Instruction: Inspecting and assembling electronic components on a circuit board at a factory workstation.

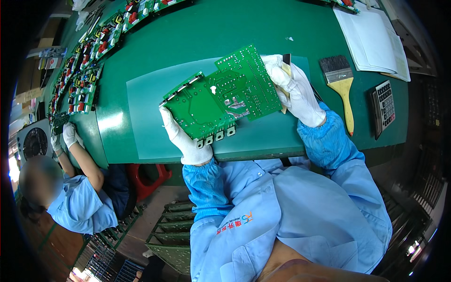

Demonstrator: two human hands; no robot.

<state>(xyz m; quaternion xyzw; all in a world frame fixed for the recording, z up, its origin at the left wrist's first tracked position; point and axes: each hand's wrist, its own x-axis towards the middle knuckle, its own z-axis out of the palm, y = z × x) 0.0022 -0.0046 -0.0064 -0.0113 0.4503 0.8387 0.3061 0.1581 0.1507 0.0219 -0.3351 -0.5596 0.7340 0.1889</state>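
A green circuit board (221, 89) is held up, tilted, above the green table with its soldered side facing me. Several metal-tabbed components stick out along its lower edge, and a dark strip of parts lines its upper left edge. My left hand (181, 141), in a white glove, is closed on the board's lower left corner. At the board's right edge is my right hand (296, 89), also gloved, its fingers bent round a thin tan tool with a black end (287, 59). The tool's exact kind is hidden by the fingers. Whether the right fingers also grip the board, I cannot tell.
A translucent sheet (145, 113) lies under my hands. To the right are a wide yellow-handled brush (344, 96), a calculator (384, 105) and white papers (371, 42). Populated circuit boards (101, 44) line the far left. A co-worker (84, 197) in blue sits at the left.
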